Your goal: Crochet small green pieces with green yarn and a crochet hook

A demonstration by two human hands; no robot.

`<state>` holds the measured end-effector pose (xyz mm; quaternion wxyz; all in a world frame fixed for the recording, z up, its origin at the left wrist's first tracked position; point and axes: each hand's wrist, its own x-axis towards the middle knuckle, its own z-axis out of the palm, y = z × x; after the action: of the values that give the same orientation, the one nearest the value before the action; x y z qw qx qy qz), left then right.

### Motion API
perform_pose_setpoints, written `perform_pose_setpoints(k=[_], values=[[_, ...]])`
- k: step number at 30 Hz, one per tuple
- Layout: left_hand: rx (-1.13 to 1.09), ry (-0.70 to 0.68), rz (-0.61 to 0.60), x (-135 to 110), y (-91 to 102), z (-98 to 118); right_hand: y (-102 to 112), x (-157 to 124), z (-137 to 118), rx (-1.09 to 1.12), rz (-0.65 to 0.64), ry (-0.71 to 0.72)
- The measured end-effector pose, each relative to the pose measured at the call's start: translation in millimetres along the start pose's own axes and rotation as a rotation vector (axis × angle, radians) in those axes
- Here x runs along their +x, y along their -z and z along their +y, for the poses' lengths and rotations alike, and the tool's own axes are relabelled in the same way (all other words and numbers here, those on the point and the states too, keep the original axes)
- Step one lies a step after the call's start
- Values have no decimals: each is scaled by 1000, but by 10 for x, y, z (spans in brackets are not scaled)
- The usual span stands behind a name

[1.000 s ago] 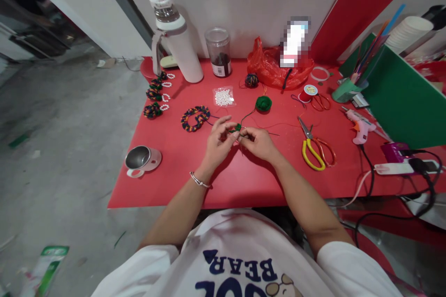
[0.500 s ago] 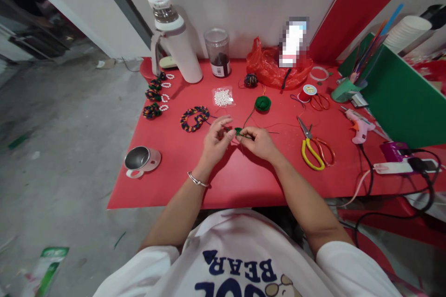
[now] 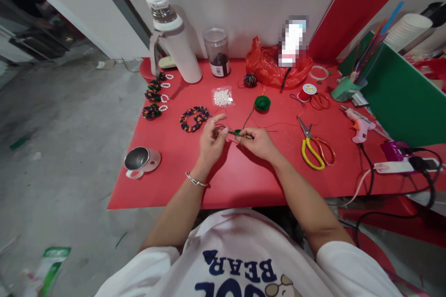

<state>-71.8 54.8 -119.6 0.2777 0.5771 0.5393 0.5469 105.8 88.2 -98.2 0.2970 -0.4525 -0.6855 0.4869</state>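
Over the red table [image 3: 167, 181], my left hand [image 3: 212, 138] and my right hand [image 3: 258, 142] meet around a small green yarn piece [image 3: 238, 132]. The right hand pinches a thin needle or hook at that piece. The left hand's fingers pinch the green strand just left of it, index finger raised. The strand runs back to a green yarn ball [image 3: 262, 103]. A multicoloured crocheted ring [image 3: 194, 118] lies just left of my left hand.
Yellow-handled scissors [image 3: 311, 147] and a glue gun [image 3: 359, 125] lie to the right. A bag of white beads [image 3: 223, 97], a jar [image 3: 217, 52], a white flask [image 3: 172, 39] and a red bag [image 3: 275, 66] stand behind. A steel cup [image 3: 140, 161] sits near the left edge.
My left hand has drawn slightly left, away from the right hand, stretching the green strand between them. The right hand has stayed almost still.
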Motion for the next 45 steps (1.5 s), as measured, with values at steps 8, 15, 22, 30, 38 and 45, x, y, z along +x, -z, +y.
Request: perform_pose_setpoints(k=[8,15,22,30,38,45], values=[[99,-120,-176,1,-17,-34,0,18,60,-2,0,15],[166,-144,-182,-2,5,11,2,16,72,4,2,-34],[300,-176,-62,-10,9,87,-8,4,53,24,-4,-46],[101,-58,-35,22,48,-5,14,5,28,22,-5,-67],[138,-92,-93,1,-27,32,-33,13,143,-60,49,23],[270,-234,7,-41,-1,171,-41,-15,37,63,106,67]])
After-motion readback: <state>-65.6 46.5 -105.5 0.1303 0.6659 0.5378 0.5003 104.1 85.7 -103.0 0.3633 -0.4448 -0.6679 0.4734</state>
